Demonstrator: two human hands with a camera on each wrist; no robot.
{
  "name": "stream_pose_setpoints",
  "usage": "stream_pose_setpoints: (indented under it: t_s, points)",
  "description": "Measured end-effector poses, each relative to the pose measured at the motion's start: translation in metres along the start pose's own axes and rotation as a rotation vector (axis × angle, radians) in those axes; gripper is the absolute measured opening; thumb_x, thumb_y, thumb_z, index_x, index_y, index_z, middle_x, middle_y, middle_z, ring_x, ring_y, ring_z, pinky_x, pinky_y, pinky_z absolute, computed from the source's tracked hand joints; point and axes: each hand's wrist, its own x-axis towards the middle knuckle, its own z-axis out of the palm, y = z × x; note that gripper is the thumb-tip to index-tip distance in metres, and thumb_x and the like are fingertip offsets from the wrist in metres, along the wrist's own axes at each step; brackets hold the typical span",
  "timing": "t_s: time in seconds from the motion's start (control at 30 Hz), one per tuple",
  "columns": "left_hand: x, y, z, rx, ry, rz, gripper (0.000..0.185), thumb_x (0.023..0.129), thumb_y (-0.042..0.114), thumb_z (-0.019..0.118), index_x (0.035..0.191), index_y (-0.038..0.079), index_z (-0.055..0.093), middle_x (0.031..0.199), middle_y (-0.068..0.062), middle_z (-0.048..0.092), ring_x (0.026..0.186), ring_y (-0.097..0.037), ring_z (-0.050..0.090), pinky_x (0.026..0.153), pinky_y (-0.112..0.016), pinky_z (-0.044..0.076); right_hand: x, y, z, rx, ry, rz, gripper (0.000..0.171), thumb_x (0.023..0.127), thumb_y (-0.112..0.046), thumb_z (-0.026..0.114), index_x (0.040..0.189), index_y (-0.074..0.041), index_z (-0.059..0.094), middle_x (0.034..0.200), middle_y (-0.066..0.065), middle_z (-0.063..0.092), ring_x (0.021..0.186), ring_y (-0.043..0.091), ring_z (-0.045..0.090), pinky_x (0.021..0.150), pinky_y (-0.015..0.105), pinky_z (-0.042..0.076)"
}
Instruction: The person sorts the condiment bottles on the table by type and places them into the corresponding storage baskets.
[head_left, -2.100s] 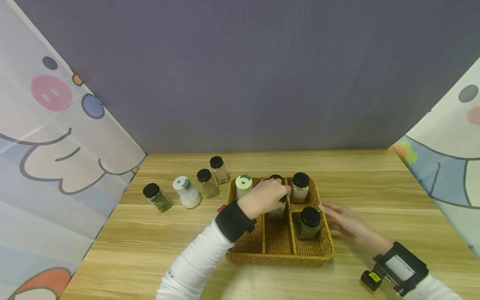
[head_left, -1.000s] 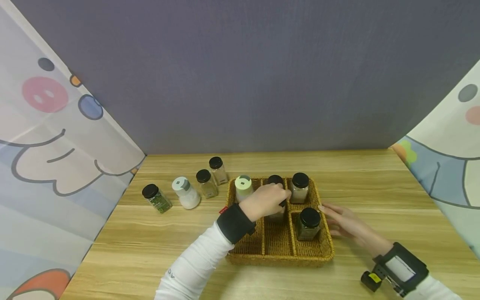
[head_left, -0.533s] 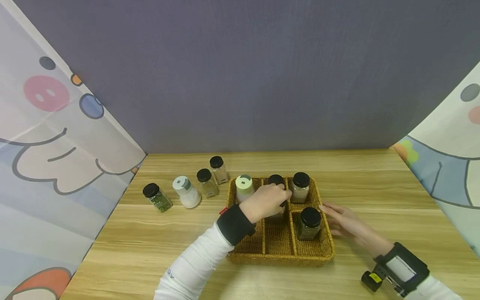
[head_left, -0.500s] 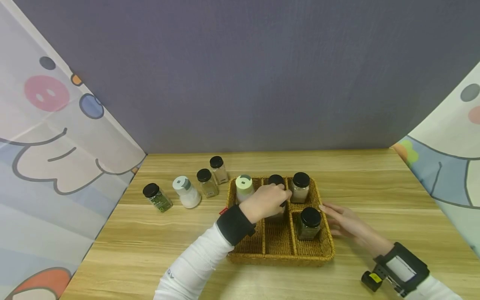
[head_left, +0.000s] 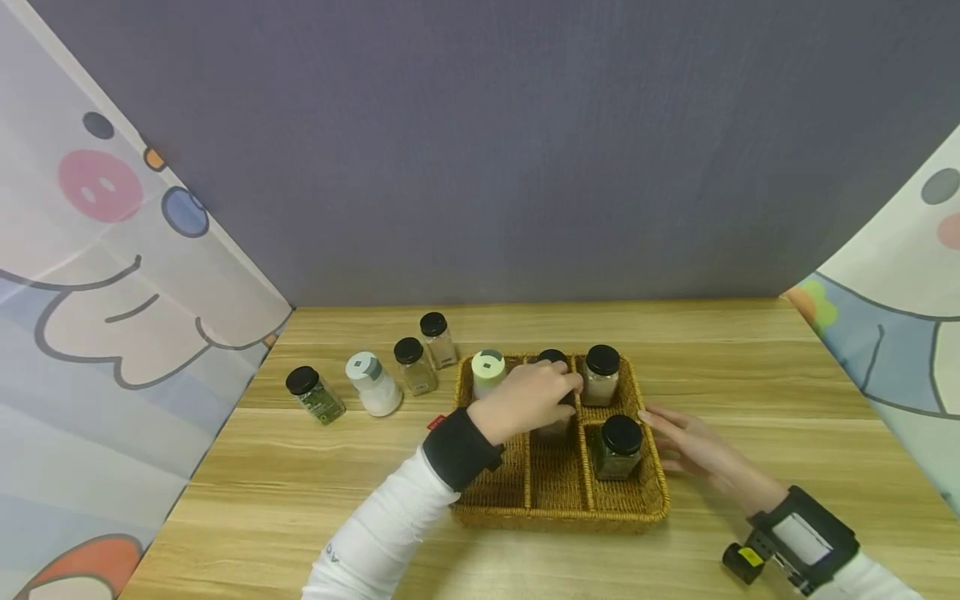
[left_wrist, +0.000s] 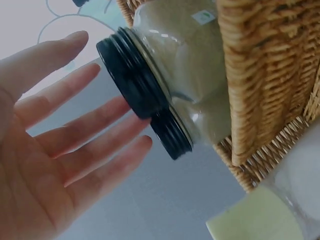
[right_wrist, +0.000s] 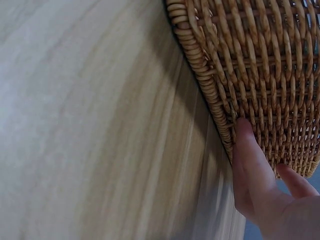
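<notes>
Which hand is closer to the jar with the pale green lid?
The left. The left hand is over the basket's middle, right beside the green-lid jar. The right hand rests against the basket's far right wall, well away from it.

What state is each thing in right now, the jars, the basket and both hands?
Left hand: fingers straight, open beside the middle jar's lid.
Right hand: flat against the basket's outer right wall.
Middle jar: upright in the basket, lid on.
Wicker basket: on the table, holding four containers.
Dark jar: upright, capped, right compartment.
Pale shaker: upright, back left compartment.
Four containers: upright on the table, left of the basket.
</notes>
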Motion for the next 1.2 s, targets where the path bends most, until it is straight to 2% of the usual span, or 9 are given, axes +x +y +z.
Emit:
stream_pose_setpoints:
  t_s: [0.27, 0.4, 0.67, 0.83, 1.1, 1.2]
  points:
    - [-0.007, -0.011, -0.002, -0.089, 0.076, 0.05, 0.024, 0.085, 0.028, 0.059, 0.106, 0.016, 0.06, 0.09, 0.001, 0.056, 0.074, -0.008, 0.053, 0.058, -0.013, 0.043, 0.0, 0.0, -0.001, 0.011, -0.009, -0.004, 0.075, 0.091, -0.037, 0.046, 0.138, 0.008, 0.008, 0.135, 0.035, 0.02, 0.109, 0.032, 0.048, 0.086, 0.04, 0.047]
    - [-0.012, -0.017, -0.003, -0.144, 0.105, 0.041, 0.021, 0.086, 0.027, 0.058, 0.104, 0.016, 0.06, 0.094, 0.002, 0.057, 0.073, -0.007, 0.054, 0.06, -0.014, 0.044, 0.0, 0.0, -0.002, 0.02, -0.008, -0.004, 0.076, 0.091, -0.037, 0.046, 0.138, 0.008, 0.007, 0.135, 0.035, 0.021, 0.107, 0.028, 0.05, 0.086, 0.04, 0.047]
    - [-0.023, -0.031, -0.007, -0.251, 0.17, 0.003, 0.02, 0.085, 0.023, 0.06, 0.101, 0.012, 0.062, 0.097, -0.003, 0.06, 0.062, -0.006, 0.054, 0.05, -0.014, 0.041, 0.0, -0.001, -0.001, 0.019, -0.006, -0.004, 0.075, 0.091, -0.037, 0.046, 0.138, 0.008, 0.007, 0.135, 0.035, 0.019, 0.11, 0.031, 0.048, 0.086, 0.04, 0.047]
    - [-0.03, -0.04, -0.011, -0.286, 0.21, -0.023, 0.02, 0.085, 0.022, 0.06, 0.101, 0.01, 0.062, 0.1, -0.003, 0.061, 0.07, -0.01, 0.058, 0.057, -0.017, 0.047, 0.0, -0.001, -0.001, 0.014, -0.004, -0.003, 0.074, 0.091, -0.037, 0.045, 0.138, 0.008, 0.008, 0.135, 0.034, 0.021, 0.108, 0.029, 0.049, 0.086, 0.04, 0.048]
    - [-0.04, -0.051, -0.014, -0.271, 0.216, -0.107, 0.024, 0.084, 0.022, 0.06, 0.105, 0.01, 0.061, 0.101, -0.004, 0.06, 0.082, -0.017, 0.061, 0.069, -0.026, 0.052, -0.001, -0.001, 0.0, 0.011, 0.0, -0.003, 0.074, 0.091, -0.036, 0.046, 0.137, 0.008, 0.008, 0.133, 0.034, 0.025, 0.106, 0.027, 0.051, 0.085, 0.04, 0.048]
    - [-0.044, -0.056, -0.013, -0.266, 0.241, -0.124, 0.023, 0.083, 0.021, 0.061, 0.104, 0.009, 0.062, 0.101, -0.004, 0.061, 0.088, -0.018, 0.06, 0.075, -0.028, 0.051, 0.0, -0.001, 0.0, 0.015, -0.003, -0.001, 0.074, 0.091, -0.036, 0.046, 0.137, 0.009, 0.008, 0.132, 0.034, 0.027, 0.104, 0.026, 0.052, 0.085, 0.04, 0.048]
